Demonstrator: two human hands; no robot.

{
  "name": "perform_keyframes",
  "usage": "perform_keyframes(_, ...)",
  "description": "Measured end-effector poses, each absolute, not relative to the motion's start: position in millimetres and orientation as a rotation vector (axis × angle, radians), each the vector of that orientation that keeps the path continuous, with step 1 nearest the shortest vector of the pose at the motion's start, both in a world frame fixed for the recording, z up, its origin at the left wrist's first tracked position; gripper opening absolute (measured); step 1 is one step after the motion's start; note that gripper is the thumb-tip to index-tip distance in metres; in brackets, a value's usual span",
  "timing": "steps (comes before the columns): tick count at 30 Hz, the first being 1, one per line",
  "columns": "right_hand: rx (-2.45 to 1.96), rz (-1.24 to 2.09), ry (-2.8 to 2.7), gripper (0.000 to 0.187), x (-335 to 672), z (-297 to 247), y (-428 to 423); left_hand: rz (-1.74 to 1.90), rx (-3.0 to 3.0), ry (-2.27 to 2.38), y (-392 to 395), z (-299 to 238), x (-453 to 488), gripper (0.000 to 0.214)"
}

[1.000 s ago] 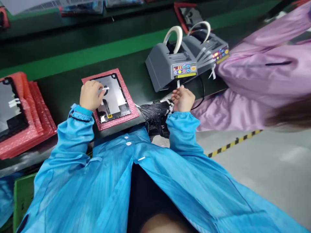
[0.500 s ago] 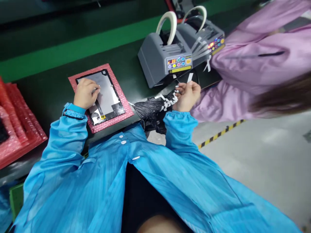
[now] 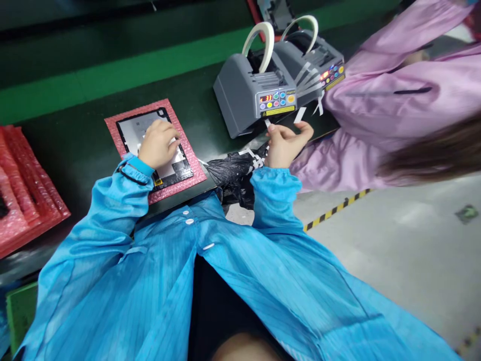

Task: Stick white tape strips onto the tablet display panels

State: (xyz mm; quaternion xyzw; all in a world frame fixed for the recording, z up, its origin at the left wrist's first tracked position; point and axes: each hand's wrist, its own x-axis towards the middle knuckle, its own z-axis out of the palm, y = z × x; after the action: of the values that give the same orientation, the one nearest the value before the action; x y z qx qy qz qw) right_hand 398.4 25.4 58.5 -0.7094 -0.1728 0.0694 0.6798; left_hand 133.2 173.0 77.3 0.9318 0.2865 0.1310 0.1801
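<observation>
A flat display panel, black-edged with a silvery middle, lies on a pink bubble-wrap sheet at the table's front edge. Over its middle my left hand rests palm down with fingers bent together; whatever is under the fingertips is hidden. My right hand is at the front of the near grey tape dispenser. One short white tape strip sticks up from its fingers. Thumb and forefinger meet a second tape strip at the dispenser's outlet.
Beside the near machine stands a second tape dispenser with strips hanging off it. A black plastic bag with tape scraps hangs at the table edge. Pink bubble-wrap sleeves are stacked at left. A co-worker's pink sleeve is close on the right.
My left hand has shifted right across the panel. My right hand has moved slightly left, its fingers now at a strip at the dispenser's outlet, the other strip still in it.
</observation>
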Motion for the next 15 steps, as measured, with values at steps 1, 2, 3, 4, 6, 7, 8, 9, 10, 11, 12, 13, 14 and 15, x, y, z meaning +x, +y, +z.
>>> perform_keyframes(1, -1.584, 0.166, -0.466, 0.046, 392.4, 64.5, 22.1, 0.384, 2.601, 0.773, 169.4, 80.7, 140.6, 0.021)
perform_keyframes(2, -1.570, 0.202, -0.551, 0.047, 385.0, 71.2, 19.1, 0.402, 2.561, 0.737, 165.5, 84.2, 148.0, 0.021)
perform_keyframes(3, -1.551, 0.262, -0.637, 0.049, 376.5, 78.2, 17.0, 0.421, 2.519, 0.702, 161.6, 87.7, 155.1, 0.021)
perform_keyframes(4, -1.523, 0.344, -0.717, 0.051, 367.2, 85.1, 16.2, 0.438, 2.478, 0.670, 157.8, 90.9, 161.6, 0.022)
perform_keyframes(6, -1.459, 0.529, -0.859, 0.054, 348.5, 96.4, 19.3, 0.467, 2.406, 0.620, 151.9, 95.4, 171.0, 0.027)
perform_keyframes(7, -1.435, 0.617, -0.917, 0.055, 339.9, 100.2, 22.9, 0.479, 2.379, 0.606, 150.1, 96.2, 173.4, 0.029)
perform_keyframes(8, -1.421, 0.696, -0.964, 0.056, 332.3, 102.5, 27.6, 0.487, 2.355, 0.600, 149.1, 95.9, 174.1, 0.030)
perform_keyframes(9, -1.418, 0.762, -0.997, 0.057, 326.0, 103.3, 32.8, 0.491, 2.334, 0.605, 148.8, 94.7, 173.0, 0.031)
perform_keyframes(10, -1.424, 0.814, -1.015, 0.058, 320.9, 102.8, 38.2, 0.496, 2.313, 0.622, 148.8, 92.5, 170.4, 0.033)
perform_keyframes(11, -1.435, 0.853, -1.018, 0.059, 317.2, 101.1, 43.5, 0.503, 2.291, 0.649, 149.1, 89.8, 166.8, 0.035)
perform_keyframes(12, -1.443, 0.880, -1.007, 0.059, 314.6, 98.4, 48.4, 0.513, 2.265, 0.683, 149.5, 86.7, 162.4, 0.036)
perform_keyframes(13, -1.448, 0.900, -0.986, 0.059, 312.8, 95.1, 52.8, 0.527, 2.237, 0.722, 149.8, 83.6, 157.9, 0.037)
perform_keyframes(14, -1.450, 0.914, -0.957, 0.058, 311.7, 91.3, 56.7, 0.541, 2.210, 0.763, 149.9, 80.6, 153.6, 0.037)
perform_keyframes(15, -1.450, 0.928, -0.925, 0.058, 311.0, 87.3, 60.1, 0.555, 2.185, 0.803, 149.9, 77.9, 149.7, 0.037)
